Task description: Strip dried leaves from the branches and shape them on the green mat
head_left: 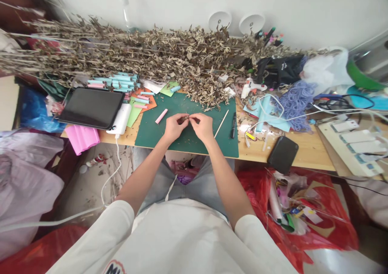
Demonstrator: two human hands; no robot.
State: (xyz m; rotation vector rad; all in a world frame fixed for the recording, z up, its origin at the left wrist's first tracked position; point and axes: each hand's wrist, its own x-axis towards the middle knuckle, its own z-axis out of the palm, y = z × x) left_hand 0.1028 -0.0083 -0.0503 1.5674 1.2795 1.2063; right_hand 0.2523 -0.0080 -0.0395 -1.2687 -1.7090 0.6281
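Over the green cutting mat (145,134), my left hand (176,127) is closed around a small clump of dried leaves (184,119). My right hand (201,125) pinches at the edge of that clump, its fingertips meeting those of the left. A pink paper roll (161,116) lies on the mat left of my hands. To the right are a thin pale stick (221,123) and a black pen (233,125). Loose leaf crumbs are scattered on the mat. Beyond my fingers a heap of dried leaves (207,92) spills onto the mat's far edge.
Dried leafy stalks (121,47) stretch along the wall. At left are a tablet (92,107), a white power bank (121,118) and blue paper rolls (124,81). At right are a glue gun (251,87), purple yarn (298,102), a black case (283,154) and a power strip (351,144) with cables.
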